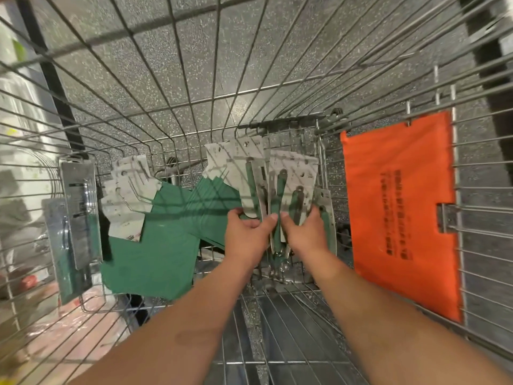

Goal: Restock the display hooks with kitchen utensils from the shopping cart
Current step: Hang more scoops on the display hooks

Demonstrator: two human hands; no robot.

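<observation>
Both hands reach into the shopping cart (166, 129): the left hand (247, 232) pinches the lower edge of a fan of carded utensils (249, 176), and the right hand (305, 232) grips the neighbouring cards (294, 184) (green handles showing); the cards run lengthwise away from the person, hang-holes at the far end. More green-backed cards (155, 240) lie just left; wire walls crowd the sides, so the open way out looks to be straight up.

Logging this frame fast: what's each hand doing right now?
Left hand: grips a fan of carded utensils in the shopping cart.
Right hand: grips the neighbouring carded utensil packs.
</observation>
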